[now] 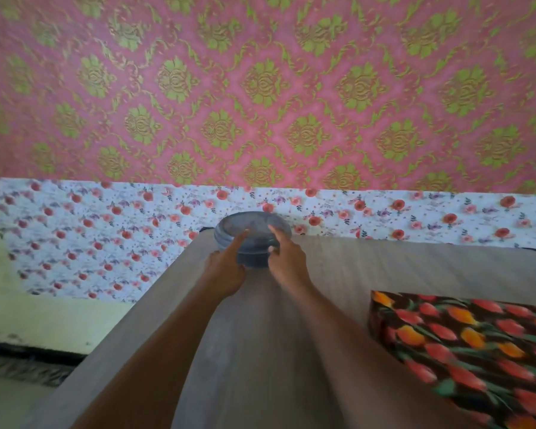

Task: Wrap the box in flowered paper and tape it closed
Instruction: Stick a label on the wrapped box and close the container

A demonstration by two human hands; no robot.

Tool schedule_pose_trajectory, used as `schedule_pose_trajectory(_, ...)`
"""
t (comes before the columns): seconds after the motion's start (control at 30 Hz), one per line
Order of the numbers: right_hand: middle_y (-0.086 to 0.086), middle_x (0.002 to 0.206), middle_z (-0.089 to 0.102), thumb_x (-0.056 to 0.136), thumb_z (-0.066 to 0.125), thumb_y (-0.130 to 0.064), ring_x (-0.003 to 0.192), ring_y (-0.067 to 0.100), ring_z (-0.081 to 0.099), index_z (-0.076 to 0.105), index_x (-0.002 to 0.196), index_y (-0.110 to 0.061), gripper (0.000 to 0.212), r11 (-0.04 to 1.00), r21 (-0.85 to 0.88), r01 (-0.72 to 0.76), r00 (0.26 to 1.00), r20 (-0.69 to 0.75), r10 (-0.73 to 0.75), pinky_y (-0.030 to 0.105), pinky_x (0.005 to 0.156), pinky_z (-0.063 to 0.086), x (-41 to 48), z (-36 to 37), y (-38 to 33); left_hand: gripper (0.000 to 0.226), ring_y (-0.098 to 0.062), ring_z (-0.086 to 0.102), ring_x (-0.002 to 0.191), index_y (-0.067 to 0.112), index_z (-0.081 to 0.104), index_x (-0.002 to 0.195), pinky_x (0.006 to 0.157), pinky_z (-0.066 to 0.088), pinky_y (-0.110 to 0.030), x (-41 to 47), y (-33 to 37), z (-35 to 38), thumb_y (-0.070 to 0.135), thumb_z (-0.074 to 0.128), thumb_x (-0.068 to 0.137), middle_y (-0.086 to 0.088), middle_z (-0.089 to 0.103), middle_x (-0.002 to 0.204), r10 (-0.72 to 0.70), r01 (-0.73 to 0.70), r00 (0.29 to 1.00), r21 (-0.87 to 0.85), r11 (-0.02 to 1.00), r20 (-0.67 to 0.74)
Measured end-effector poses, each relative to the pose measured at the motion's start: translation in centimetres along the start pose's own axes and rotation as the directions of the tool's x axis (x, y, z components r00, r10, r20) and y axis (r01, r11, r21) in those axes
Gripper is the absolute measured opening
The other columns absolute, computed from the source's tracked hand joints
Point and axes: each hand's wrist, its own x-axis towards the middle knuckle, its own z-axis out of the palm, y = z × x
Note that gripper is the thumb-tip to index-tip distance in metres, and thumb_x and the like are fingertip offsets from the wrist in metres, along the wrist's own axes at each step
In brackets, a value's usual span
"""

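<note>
Both forearms (174,351) are stretched forward, side by side. The left hand (226,269) and right hand (287,264) are held close together, each index finger extended forward, the remaining fingers curled; the grip is blurred.

No writing, label, brand, number or sign can be read on anything in view.

A single wide-angle view from the head looks forward and down along the table (384,264) toward the wall (260,88), which fills the frame from 9 through 12 to 3 o'clock. The forearms enter from 6 o'clock. The left hand (226,274) and right hand (287,264) hold a tub (251,230) near centre. The box (461,345) lies nearest the lens, at 4 o'clock.
</note>
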Motion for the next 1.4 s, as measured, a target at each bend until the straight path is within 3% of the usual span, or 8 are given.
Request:
schedule_pose_trajectory(0.13, 0.017, 0.128, 0.061, 0.108, 0.041, -0.039, 0.115, 0.035, 0.057, 0.053, 0.139, -0.034, 0.034, 0.999, 0.025, -0.047, 0.998, -0.048, 0.048, 0.04, 0.097, 0.048, 2.7, 2.2, 1.2, 0.056, -0.034, 0.064, 0.099, 0.034, 0.039, 0.144, 0.086, 0.053, -0.037, 2.5, -1.0, 0.9, 0.015, 0.055, 0.093, -0.015, 0.067, 0.116, 0.003, -0.006, 0.997, -0.033, 0.999, -0.075)
schedule_pose_trajectory(0.33, 0.02, 0.115, 0.058, 0.105, 0.05, -0.035, 0.109, 0.024, 0.038, 0.056, 0.11, -0.014, 0.022, 0.985, 0.161, -0.063, 0.987, -0.138, 0.085, 0.026, 0.06, 0.031, -0.9, 0.5, -0.9, 0.036, -0.015, 0.06, 0.072, 0.025, 0.053, 0.117, 0.054, 0.041, -0.021, -0.9, 0.8, -0.4, 0.011, 0.065, 0.086, 0.0, 0.06, 0.087, -0.067, 0.033, 0.988, -0.237, 0.971, -0.14)
schedule_pose_trajectory(0.43, 0.013, 0.107, 0.053, 0.103, 0.051, -0.02, 0.094, 0.013, 0.044, 0.059, 0.103, -0.018, 0.008, 0.969, 0.238, -0.072, 0.976, -0.183, 0.118, 0.033, 0.07, 0.052, -5.2, -1.1, -2.0, 0.033, -0.017, 0.062, 0.077, 0.027, 0.055, 0.111, 0.058, 0.042, -0.023, -6.0, 2.4, -1.8, 0.017, 0.068, 0.083, -0.001, 0.064, 0.09, -0.099, 0.051, 0.98, -0.266, 0.963, -0.173)
schedule_pose_trajectory(0.6, -0.008, 0.089, 0.058, 0.096, 0.053, -0.006, 0.107, 0.034, 0.058, 0.062, 0.084, -0.037, 0.035, 0.957, 0.288, -0.035, 0.988, -0.133, 0.076, 0.048, 0.076, 0.061, -15.3, -2.8, -3.6, 0.035, -0.021, 0.062, 0.093, 0.026, 0.054, 0.109, 0.069, 0.041, -0.028, -16.5, 4.0, -3.0, 0.03, 0.077, 0.083, 0.003, 0.065, 0.098, -0.167, 0.064, 0.949, -0.359, 0.931, -0.265)
schedule_pose_trajectory(0.73, 0.004, 0.099, 0.065, 0.097, 0.054, 0.007, 0.08, 0.02, 0.068, 0.069, 0.098, -0.024, 0.035, 0.87, 0.491, -0.052, 0.993, -0.067, 0.097, 0.028, 0.061, 0.061, -23.5, -5.1, -3.4, 0.046, -0.025, 0.052, 0.098, 0.026, 0.054, 0.117, 0.074, 0.036, -0.025, -24.2, 5.2, -3.3, 0.035, 0.081, 0.081, -0.009, 0.059, 0.106, -0.201, 0.056, 0.915, -0.383, 0.922, -0.35)
schedule_pose_trajectory(0.93, 0.013, 0.106, 0.067, 0.097, 0.054, 0.011, 0.077, 0.022, 0.069, 0.059, 0.121, -0.03, 0.048, 0.694, 0.701, -0.165, 0.979, 0.03, 0.202, 0.034, 0.069, 0.061, -28.8, -7.7, -1.7, 0.039, -0.032, 0.013, 0.145, 0.037, 0.06, 0.117, 0.103, 0.033, -0.033, -30.1, 6.9, -1.4, 0.036, 0.08, 0.083, -0.006, 0.008, 0.161, -0.119, 0.041, 0.913, -0.202, 0.979, -0.391)
schedule_pose_trajectory(1.1, 0.018, 0.097, 0.068, 0.096, 0.053, 0.01, 0.071, 0.024, 0.069, 0.048, 0.131, -0.026, 0.051, 0.516, 0.813, -0.27, 0.942, 0.113, 0.315, 0.035, 0.07, 0.061, -28.5, -8.8, -1.6, 0.04, -0.023, 0.043, 0.138, 0.022, 0.064, 0.122, 0.116, 0.034, -0.05, -29.4, 6.1, -0.7, 0.035, 0.076, 0.086, 0.002, 0.054, 0.14, 0.187, -0.188, 0.886, 0.039, 0.981, -0.425)
schedule_pose_trajectory(1.4, 0.013, 0.075, 0.064, 0.092, 0.056, 0.018, 0.069, 0.022, 0.068, 0.048, 0.132, -0.014, 0.052, 0.408, 0.844, -0.348, 0.922, 0.23, 0.31, 0.034, 0.07, 0.062, -27.2, -9.3, -0.4, 0.042, -0.024, 0.05, 0.122, 0.019, 0.062, 0.118, 0.095, 0.053, -0.044, -28.8, 5.8, -0.1, 0.044, 0.073, 0.086, 0.001, 0.056, 0.128, 0.241, -0.217, 0.858, 0.105, 0.971, -0.453)
